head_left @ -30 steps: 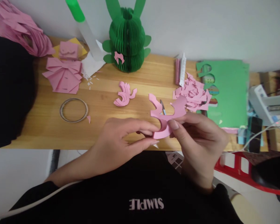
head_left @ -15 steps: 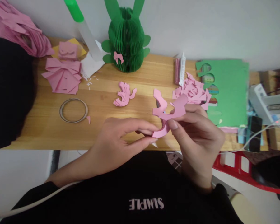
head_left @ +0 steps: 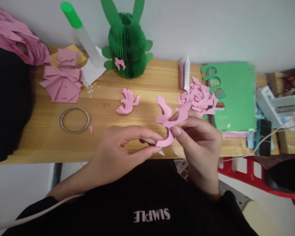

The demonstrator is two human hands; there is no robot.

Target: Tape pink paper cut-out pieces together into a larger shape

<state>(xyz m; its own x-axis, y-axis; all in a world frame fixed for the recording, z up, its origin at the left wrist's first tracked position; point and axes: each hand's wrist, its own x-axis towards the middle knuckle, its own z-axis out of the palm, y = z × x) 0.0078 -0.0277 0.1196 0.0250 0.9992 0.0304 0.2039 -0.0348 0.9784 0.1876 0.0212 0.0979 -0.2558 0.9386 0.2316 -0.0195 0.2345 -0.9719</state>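
Note:
A curvy pink paper cutout is held between both hands, above the front of the table. My left hand pinches its curved lower end between thumb and fingers. With the thumb and bent fingers closed, my right hand grips the paper strip near its middle. Part of the cutout is hidden behind the right fingers. On the wood beyond the left hand lies a small stack of similar pink paper shapes. A heap of pink paper scraps is just past the right hand.
A green honeycomb-paper rabbit stands by the wall. Leftward are a tape ring, a folded pink paper dress and a green-capped tube. Green sheets, a phone and a cable lie at the right.
The whole view has shifted slightly, so most things appear farther left. My right hand sits a little closer to the left one; both keep hold of the pink cutout.

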